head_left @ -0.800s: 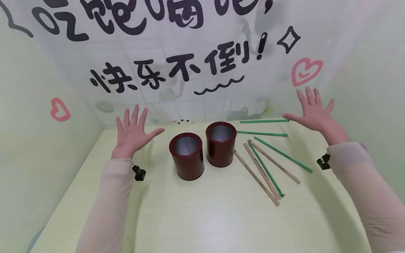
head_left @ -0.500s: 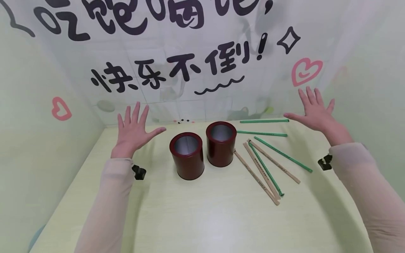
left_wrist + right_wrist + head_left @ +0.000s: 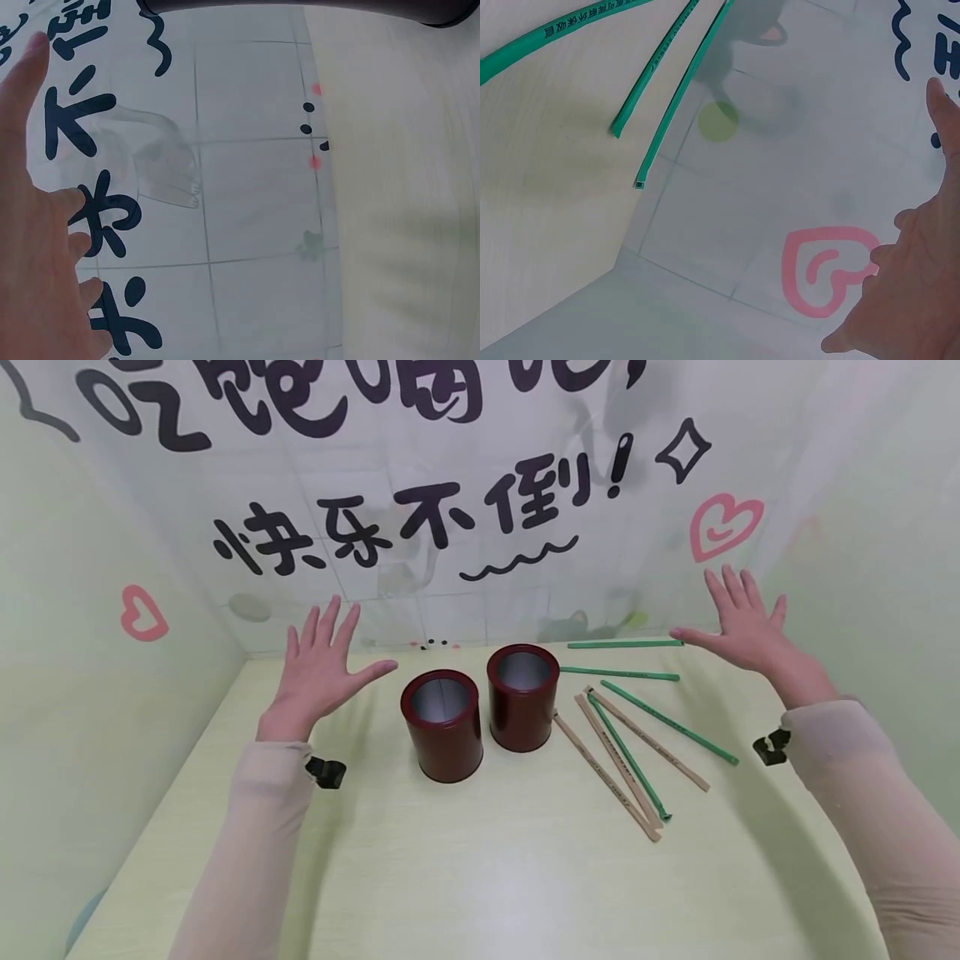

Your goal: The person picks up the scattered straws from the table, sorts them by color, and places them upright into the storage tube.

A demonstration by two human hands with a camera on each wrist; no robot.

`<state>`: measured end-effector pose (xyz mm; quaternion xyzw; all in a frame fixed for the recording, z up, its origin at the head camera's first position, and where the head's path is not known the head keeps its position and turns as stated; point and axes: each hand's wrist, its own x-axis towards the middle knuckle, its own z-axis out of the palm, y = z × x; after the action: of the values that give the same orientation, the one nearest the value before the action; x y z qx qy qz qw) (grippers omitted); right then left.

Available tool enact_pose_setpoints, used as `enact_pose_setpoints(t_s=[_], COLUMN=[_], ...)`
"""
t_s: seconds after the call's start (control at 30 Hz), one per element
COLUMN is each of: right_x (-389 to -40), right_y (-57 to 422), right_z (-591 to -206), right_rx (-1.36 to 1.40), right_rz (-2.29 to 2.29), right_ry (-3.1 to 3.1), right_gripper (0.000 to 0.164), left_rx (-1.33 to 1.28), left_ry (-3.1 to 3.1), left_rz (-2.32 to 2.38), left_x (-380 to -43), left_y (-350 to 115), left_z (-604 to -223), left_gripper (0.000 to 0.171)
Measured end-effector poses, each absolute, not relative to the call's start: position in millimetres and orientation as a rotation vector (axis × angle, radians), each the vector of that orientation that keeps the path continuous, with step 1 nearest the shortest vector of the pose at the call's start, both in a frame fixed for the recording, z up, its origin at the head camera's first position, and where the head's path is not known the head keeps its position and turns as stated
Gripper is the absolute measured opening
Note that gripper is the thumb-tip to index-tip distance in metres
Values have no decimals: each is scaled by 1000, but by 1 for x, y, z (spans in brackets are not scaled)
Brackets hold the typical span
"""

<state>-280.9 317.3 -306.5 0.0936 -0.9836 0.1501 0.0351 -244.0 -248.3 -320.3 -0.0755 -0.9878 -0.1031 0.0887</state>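
My left hand (image 3: pixel 311 672) is raised at the left with its fingers spread, the thumb pointing toward the nearer tin. It holds nothing. My right hand (image 3: pixel 746 627) is likewise spread out in the air, beyond the back right of the straws. Two dark red, open-topped tins stand upright side by side: a left tin (image 3: pixel 452 747) and a right tin (image 3: pixel 521 722) slightly farther back. Several green wrapped straws (image 3: pixel 667 722) and three brown wrapped straws (image 3: pixel 600 768) lie to their right, some crossing. In the right wrist view, printing shows on a green straw (image 3: pixel 585 19).
The pale wooden table (image 3: pixel 450 868) meets a whitish wall sheet (image 3: pixel 420 585) with large black lettering and pink hearts at the back. Pale side walls enclose it left and right. A black wrist camera (image 3: pixel 326 772) sits at the left cuff, another (image 3: pixel 772 747) at the right.
My left hand has shifted slightly to the right and leans a little more that way. The right hand has hardly moved. Tins and straws lie as before.
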Motion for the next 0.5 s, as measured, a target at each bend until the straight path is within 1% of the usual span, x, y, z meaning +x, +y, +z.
enact_pose_setpoints(t_s=[0.3,0.5], right_x=[-281,-281], right_y=[314,315], right_z=[-310,-316], right_rx=[317,323], right_rz=[456,465], right_ry=[-3026,-3035], right_gripper=[104,104], left_rx=[-317,-445], left_ry=[-2934,-2882], left_rz=[-397,-494], left_x=[-230,-230], left_y=[-246,-249], left_z=[-320,-326], left_gripper=[98,91])
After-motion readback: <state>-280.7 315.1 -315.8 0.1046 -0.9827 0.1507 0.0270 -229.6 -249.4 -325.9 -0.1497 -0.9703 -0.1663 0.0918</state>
